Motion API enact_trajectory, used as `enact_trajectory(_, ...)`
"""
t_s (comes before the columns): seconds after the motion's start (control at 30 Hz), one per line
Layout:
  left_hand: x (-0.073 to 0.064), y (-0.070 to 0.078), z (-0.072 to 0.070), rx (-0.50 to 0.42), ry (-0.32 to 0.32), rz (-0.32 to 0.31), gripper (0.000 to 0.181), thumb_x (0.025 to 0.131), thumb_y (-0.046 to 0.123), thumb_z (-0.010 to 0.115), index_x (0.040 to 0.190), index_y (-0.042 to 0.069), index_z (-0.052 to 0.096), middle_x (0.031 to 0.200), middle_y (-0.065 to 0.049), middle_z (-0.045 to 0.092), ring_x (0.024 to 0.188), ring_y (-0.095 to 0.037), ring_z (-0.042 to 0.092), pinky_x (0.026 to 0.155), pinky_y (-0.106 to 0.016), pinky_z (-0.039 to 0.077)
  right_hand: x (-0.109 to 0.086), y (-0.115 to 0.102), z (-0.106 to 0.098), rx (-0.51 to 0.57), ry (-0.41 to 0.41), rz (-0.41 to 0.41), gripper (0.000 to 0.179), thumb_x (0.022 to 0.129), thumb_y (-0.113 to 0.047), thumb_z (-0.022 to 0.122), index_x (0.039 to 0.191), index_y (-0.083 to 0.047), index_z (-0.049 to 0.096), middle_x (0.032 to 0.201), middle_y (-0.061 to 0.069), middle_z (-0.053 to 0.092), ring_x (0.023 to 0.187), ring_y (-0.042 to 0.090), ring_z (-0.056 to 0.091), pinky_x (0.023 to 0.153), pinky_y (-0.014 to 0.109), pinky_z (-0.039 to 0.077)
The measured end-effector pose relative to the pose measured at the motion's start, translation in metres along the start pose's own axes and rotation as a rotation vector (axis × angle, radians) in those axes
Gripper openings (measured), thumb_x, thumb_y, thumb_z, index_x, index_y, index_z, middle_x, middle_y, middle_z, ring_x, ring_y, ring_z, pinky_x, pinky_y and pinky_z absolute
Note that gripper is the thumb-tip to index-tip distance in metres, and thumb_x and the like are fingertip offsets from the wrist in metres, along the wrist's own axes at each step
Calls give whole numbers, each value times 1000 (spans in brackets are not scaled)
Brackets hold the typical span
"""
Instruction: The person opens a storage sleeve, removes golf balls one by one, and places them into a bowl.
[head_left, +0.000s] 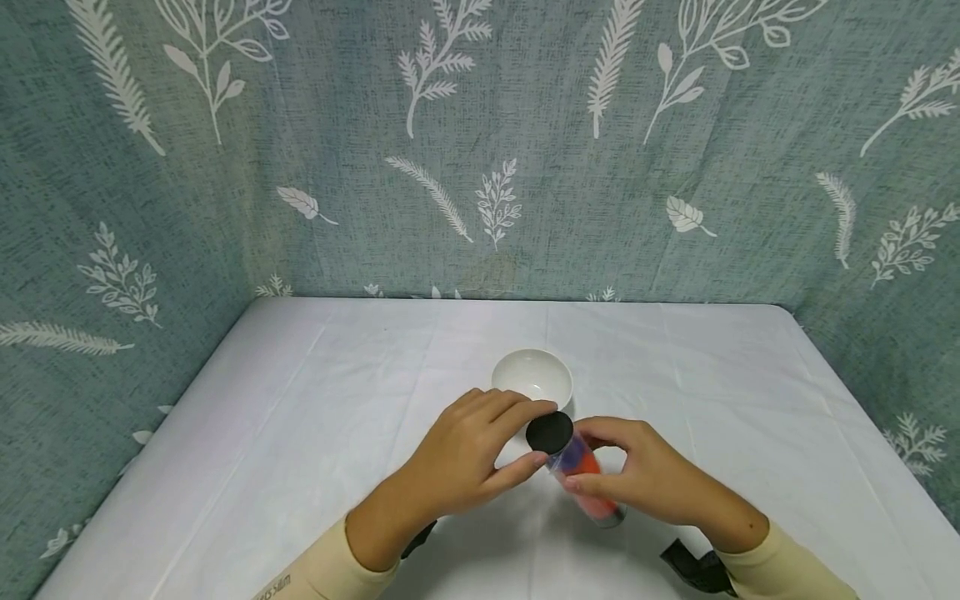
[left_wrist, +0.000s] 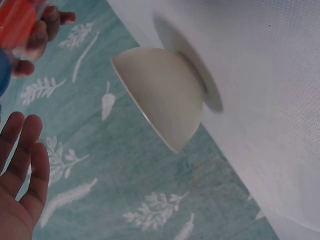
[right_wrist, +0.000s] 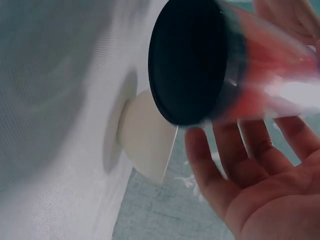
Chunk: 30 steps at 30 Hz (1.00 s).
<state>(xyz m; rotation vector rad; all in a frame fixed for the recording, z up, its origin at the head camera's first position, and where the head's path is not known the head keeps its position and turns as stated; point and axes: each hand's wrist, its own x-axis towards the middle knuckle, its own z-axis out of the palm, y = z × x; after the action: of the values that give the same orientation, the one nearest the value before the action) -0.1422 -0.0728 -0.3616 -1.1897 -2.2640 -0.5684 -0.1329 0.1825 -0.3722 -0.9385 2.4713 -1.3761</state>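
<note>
A clear cylindrical container [head_left: 587,483] with a black lid [head_left: 550,432] tilts above the table in the head view. Orange-red and blue contents show through its wall. My right hand [head_left: 652,475] holds the body between thumb and fingers. At the lid, my left hand [head_left: 480,450] has its thumb and index finger on opposite sides of the rim; the other fingers [left_wrist: 37,175] stand away from it. The container's dark base [right_wrist: 192,62] fills much of the right wrist view. Just beyond the hands stands a white bowl [head_left: 532,375], upright on the table.
White cloth covers the table [head_left: 300,442]. Green-blue fabric with white leaf prints [head_left: 345,208] hangs behind it and along both sides. A black strap [head_left: 697,568] lies by the right sleeve [head_left: 780,567].
</note>
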Motion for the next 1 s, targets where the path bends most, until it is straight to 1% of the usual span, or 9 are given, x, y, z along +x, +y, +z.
enact_trajectory(0.13,-1,1,0,-4,-30,1,45,102,51,47,134,22,59,114,6,67,106,-10,65,89,-29,52,1,0,0,32,-26,-8,27,91,-27,75,116,-26,67,103,-9,69,93,8,67,87,29,56)
enact_trajectory(0.2,-1,1,-1,-6,-37,9,45,103,51,46,135,22,59,115,6,66,105,-10,65,90,-29,52,1,-1,1,55,-38,-8,28,91,-25,75,117,-24,67,102,-7,68,90,8,67,82,29,57)
enact_trajectory(0.3,-1,1,0,-10,-37,31,45,103,51,45,135,22,59,114,6,66,102,-9,64,90,-28,52,1,-1,1,84,-54,-17,29,91,-23,75,119,-23,67,100,-4,67,88,9,65,74,29,59)
enact_trajectory(0.43,0,0,1,-12,-24,56,44,104,50,45,133,21,60,109,7,65,96,-7,64,88,-27,52,1,-2,1,92,-57,-24,31,92,-22,74,122,-24,67,100,-4,66,89,9,63,69,29,58)
enact_trajectory(0.57,1,-1,1,-13,-12,67,44,104,50,45,130,20,61,103,8,64,89,-6,62,85,-26,52,1,-2,1,80,-51,-28,30,92,-22,73,121,-26,67,99,-4,65,86,9,61,70,28,57)
enact_trajectory(0.7,1,-1,1,-13,-17,71,44,104,50,43,129,19,61,100,9,63,86,-6,61,82,-25,52,0,-2,1,99,-62,-15,31,93,-21,72,124,-24,66,101,-2,66,83,10,61,69,28,56)
enact_trajectory(0.87,0,0,0,-16,-35,68,43,104,50,41,129,19,60,102,8,64,90,-7,62,84,-25,52,-1,-4,-1,124,-91,18,35,95,-20,70,129,-23,64,103,0,69,83,11,63,67,28,56)
enact_trajectory(1.0,0,0,0,-18,-46,66,41,104,49,43,128,19,59,104,8,65,93,-7,63,84,-24,52,-1,-4,-1,125,-104,27,36,95,-20,69,130,-23,63,104,0,69,83,11,63,67,28,57)
